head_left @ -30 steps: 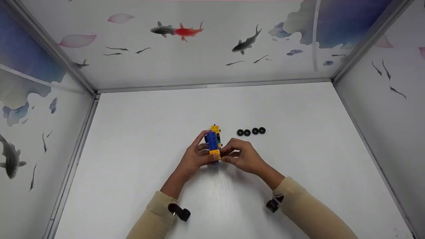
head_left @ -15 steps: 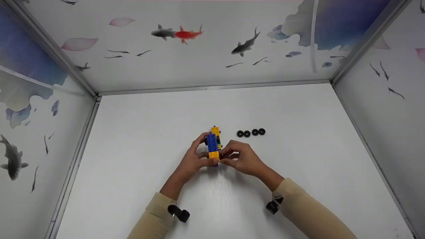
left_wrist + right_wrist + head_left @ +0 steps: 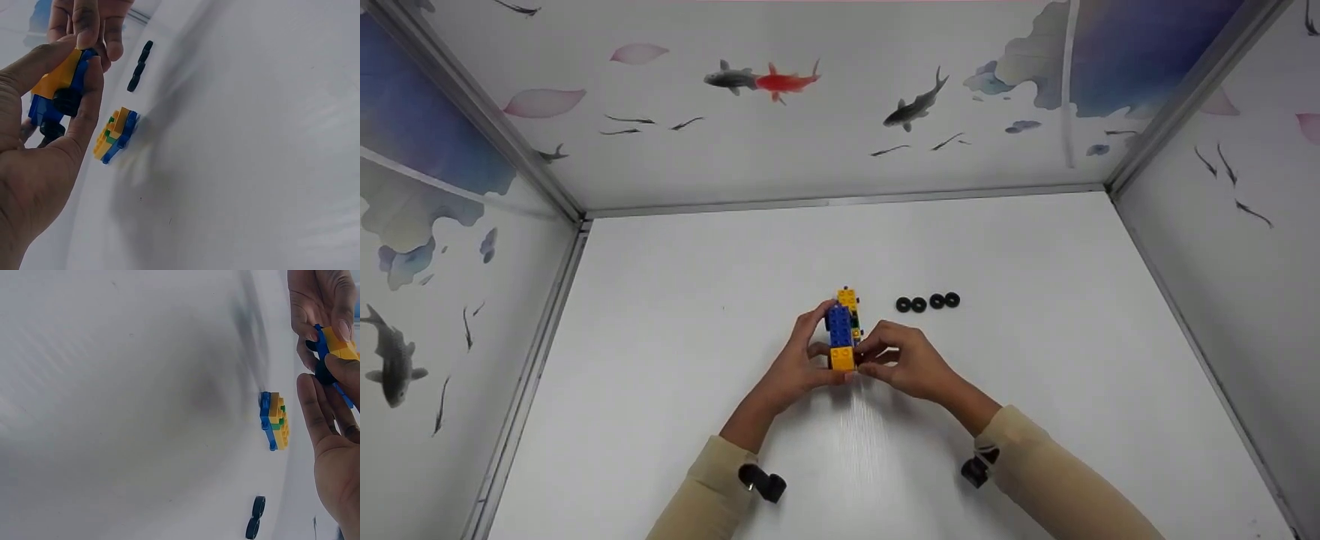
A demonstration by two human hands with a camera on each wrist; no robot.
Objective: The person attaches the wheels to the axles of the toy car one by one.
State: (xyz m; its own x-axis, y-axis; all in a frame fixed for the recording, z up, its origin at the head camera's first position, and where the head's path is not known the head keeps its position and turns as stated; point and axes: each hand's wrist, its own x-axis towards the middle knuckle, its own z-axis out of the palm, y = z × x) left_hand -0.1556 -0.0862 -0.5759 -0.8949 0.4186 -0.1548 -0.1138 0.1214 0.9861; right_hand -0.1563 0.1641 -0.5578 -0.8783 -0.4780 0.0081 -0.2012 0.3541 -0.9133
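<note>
Left hand [image 3: 793,366]: gripped the brick car [image 3: 840,330].
Right hand [image 3: 913,361]: pinched a black wheel [image 3: 323,372] at its side.
Pressing: looked best done straight, the brick car braced opposite.

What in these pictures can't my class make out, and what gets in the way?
- Right wrist view: whether the black wheel is fully seated on the held model; the right hand covers part of it.
- Head view: part of the second model, hidden by the held model.
- Right wrist view: the rest of the black rings, past the bottom edge.
- Left wrist view: the right wrist, cut off by the top edge.
</note>
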